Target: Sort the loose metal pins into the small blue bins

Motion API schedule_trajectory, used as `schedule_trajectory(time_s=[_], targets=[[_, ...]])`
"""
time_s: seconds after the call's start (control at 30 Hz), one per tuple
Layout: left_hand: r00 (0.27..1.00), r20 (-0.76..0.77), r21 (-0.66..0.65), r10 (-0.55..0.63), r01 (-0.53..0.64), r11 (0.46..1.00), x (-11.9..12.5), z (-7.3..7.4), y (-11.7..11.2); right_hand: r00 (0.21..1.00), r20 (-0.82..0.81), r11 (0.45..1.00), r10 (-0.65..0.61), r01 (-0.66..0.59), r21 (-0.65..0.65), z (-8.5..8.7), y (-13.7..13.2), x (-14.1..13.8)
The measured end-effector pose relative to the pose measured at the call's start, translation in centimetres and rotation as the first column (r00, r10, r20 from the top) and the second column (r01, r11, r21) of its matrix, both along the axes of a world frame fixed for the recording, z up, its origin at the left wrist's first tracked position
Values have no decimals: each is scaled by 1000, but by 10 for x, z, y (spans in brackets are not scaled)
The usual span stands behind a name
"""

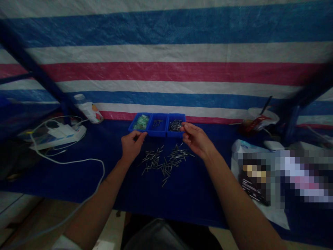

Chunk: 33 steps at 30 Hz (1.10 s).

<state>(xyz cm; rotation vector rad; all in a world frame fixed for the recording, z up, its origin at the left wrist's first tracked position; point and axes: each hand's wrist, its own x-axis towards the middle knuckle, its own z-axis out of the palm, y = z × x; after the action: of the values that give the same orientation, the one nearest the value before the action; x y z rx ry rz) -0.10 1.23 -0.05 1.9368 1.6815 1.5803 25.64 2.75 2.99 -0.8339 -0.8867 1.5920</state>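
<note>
My left hand (pixel 132 145) hovers over a dark blue table (pixel 182 194), fingers curled in a pinch on something small I cannot make out, just in front of the left blue bin (pixel 140 123). My right hand (pixel 195 139) reaches toward the right blue bin (pixel 176 125), fingertips pinched at its front rim on something too small to name. A heap of several small metal pins (pixel 163 160) lies between the hands. The middle bin (pixel 158 125) holds a few dark pins; the left bin holds greenish parts.
A power strip with white chargers and cable (pixel 61 133) lies at the left. A tilted bottle (pixel 88 109) leans by a blue frame post. At the right are a lidded cup with straw (pixel 260 119) and a plastic bag (pixel 247 163). A striped tarp hangs behind.
</note>
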Motion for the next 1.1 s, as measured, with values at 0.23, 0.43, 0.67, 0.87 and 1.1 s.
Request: schedule_trajectory(time_s=[0.23, 0.43, 0.67, 0.87, 1.1], targets=[[980, -179, -77, -84, 72, 994, 6, 2, -6, 992, 89, 992, -86, 94, -84, -7, 6, 1], [966, -216, -125, -144, 118, 985, 9, 1, -7, 965, 233, 982, -122, 151, -112, -9, 5, -4], [968, -201, -157, -152, 121, 980, 11, 5, -10, 903, 340, 952, -262, 300, -62, -14, 6, -3], [967, -192, -185, -166, 131, 974, 11, 3, -9, 807, 508, 953, -300, 270, 134, -20, 9, -1], [976, -135, -208, -173, 143, 968, 10, -2, -7, 234, 944, 882, -234, -357, 307, -18, 1, 12]])
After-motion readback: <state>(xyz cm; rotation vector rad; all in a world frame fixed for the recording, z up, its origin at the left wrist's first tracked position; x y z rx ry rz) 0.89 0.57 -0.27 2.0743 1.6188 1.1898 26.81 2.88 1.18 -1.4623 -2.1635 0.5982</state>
